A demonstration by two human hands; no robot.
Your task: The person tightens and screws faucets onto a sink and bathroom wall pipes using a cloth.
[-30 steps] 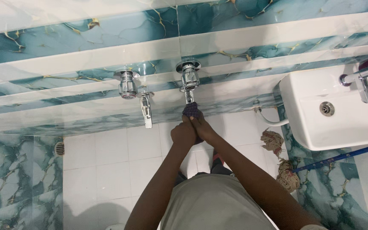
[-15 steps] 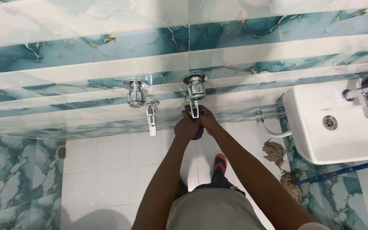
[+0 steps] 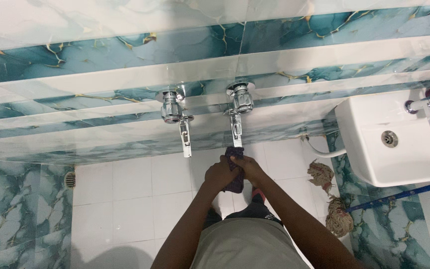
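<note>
Nearest the camera, both forearms reach forward from the body and meet in the middle. The left hand (image 3: 218, 175) is curled shut around a dark purple cloth (image 3: 235, 172), fingers wrapped over its lower part. The right hand (image 3: 251, 169) is closed on the same cloth from the other side, knuckles touching the left hand's. The cloth is bunched into a wad, its long axis running from the hands up toward the wall, and its top end sits just under the tip of the right chrome tap (image 3: 238, 112). That tap's spout points down at the cloth. Beside it, the left chrome tap (image 3: 176, 115) hangs the same way, untouched. Both are fixed to the teal marbled wall tiles (image 3: 125, 55). To the right stand a white washbasin (image 3: 389, 144) and a rope mop (image 3: 337, 216) on the white floor tiles (image 3: 125, 199).
</note>
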